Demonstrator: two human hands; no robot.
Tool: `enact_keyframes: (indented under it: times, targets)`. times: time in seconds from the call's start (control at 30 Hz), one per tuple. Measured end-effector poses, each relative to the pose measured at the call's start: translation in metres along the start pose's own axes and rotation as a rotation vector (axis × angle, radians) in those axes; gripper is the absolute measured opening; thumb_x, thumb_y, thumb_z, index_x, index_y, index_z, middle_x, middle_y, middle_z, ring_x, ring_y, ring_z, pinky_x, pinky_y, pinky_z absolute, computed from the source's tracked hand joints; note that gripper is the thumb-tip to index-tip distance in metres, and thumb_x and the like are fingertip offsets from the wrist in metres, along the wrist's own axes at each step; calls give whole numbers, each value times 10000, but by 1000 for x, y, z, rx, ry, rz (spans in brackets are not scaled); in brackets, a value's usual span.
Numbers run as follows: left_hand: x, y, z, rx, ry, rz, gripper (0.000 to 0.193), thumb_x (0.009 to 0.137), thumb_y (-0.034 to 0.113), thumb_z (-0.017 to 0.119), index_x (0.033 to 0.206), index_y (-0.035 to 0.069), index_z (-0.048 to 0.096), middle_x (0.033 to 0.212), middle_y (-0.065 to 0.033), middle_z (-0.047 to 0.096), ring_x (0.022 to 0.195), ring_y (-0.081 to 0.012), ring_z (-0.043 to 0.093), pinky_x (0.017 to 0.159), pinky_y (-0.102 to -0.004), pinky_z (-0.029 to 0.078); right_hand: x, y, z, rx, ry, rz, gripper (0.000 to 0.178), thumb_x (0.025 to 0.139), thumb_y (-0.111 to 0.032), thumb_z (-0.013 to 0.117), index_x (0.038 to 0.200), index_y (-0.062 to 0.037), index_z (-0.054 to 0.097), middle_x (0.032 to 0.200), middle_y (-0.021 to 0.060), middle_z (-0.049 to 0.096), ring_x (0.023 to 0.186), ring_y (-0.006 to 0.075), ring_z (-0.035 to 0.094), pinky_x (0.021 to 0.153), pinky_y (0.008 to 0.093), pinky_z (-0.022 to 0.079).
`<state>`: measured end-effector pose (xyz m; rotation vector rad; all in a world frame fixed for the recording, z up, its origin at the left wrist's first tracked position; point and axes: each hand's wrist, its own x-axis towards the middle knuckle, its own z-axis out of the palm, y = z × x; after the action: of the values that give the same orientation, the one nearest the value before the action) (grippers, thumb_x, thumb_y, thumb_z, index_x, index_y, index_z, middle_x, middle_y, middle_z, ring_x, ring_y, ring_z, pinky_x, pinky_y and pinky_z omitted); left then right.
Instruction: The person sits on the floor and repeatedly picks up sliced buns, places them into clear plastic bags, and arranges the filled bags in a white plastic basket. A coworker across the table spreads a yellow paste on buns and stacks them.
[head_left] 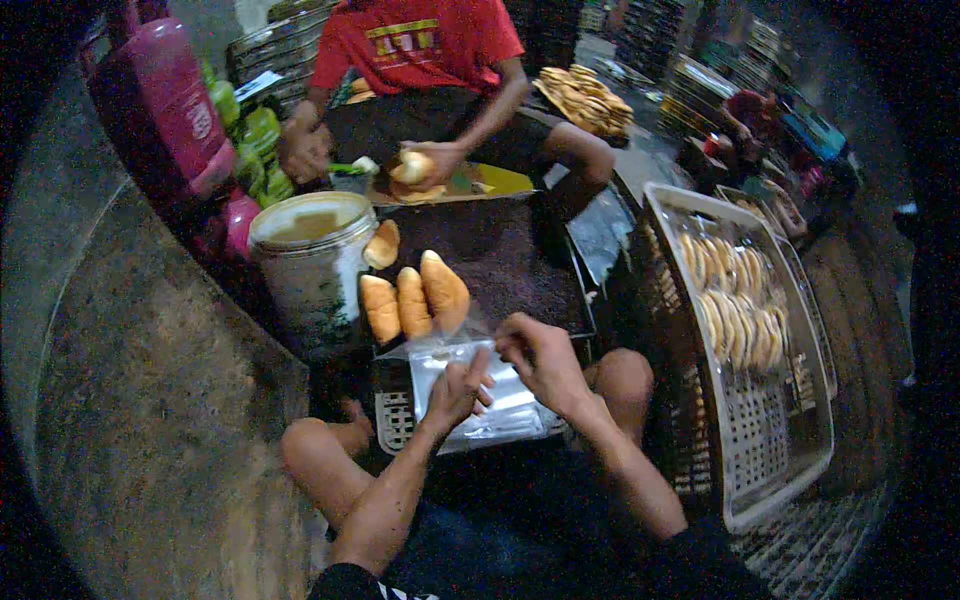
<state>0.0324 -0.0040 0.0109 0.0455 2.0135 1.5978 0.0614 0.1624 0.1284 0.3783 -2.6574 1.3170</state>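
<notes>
My left hand point(458, 392) hovers over a stack of clear plastic bags point(500, 418), thumb and fingers partly bent and apart, with nothing visible in them. To its upper right, my right hand point(545, 362) pinches what looks like the edge of a clear plastic bag; motion blurs the fingertips. Just beyond the bags, three golden bread rolls point(412, 302) lie side by side on the near left of a tray of dark brown crumbs point(525, 265). Another piece of bread point(382, 246) rests by the bucket. The bags lie on a pale perforated crate point(395, 420) between my knees.
Across from me, a person in a red shirt point(420, 45) holds a bread roll point(412, 170) and a green-handled spreader point(352, 167). A white bucket point(315, 270) stands left, near pink gas cylinders point(175, 100). At right, a crate point(735, 500) carries bagged breads point(740, 320). More bread point(588, 98) is piled behind.
</notes>
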Motion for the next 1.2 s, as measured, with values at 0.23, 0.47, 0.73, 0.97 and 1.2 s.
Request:
enact_keyframes:
  times: [0.23,0.47,0.73,0.97,1.2]
  targets:
    - [19,32,-18,-917,363,332,209,927,201,636,1033,21,649,852,-94,695,684,-152,658,606,-262,522,-21,28,4,860,314,531,165,959,-171,562,933,-10,580,763,64,612,570,147,626,485,260,514]
    - [31,41,-103,-953,1110,424,449,899,466,617,938,18,628,814,-75,649,699,-170,632,614,-308,527,69,99,81,333,152,53,475,927,-373,594,1212,3,540,1115,174,644,1099,329,597,932,462,468]
    - [39,7,-122,-1079,775,548,610,953,547,479,1324,64,442,1114,-124,642,928,-253,659,763,-383,543,115,161,75,-19,28,254,481,731,-246,746,1174,-91,640,1019,176,689,993,369,643,863,413,514]
    - [59,22,-100,-610,931,571,629,977,548,418,1243,-17,492,1253,-139,558,1079,-236,596,832,-394,548,28,66,-119,633,286,418,520,824,-168,592,1315,-30,493,1165,141,601,1029,205,599,897,296,484]
    - [40,40,-71,-427,474,773,641,975,585,354,1117,7,590,1209,-100,551,1050,-235,587,783,-398,584,34,29,-99,551,97,305,449,875,-144,580,1303,-33,502,1133,96,610,1006,166,592,888,282,472]
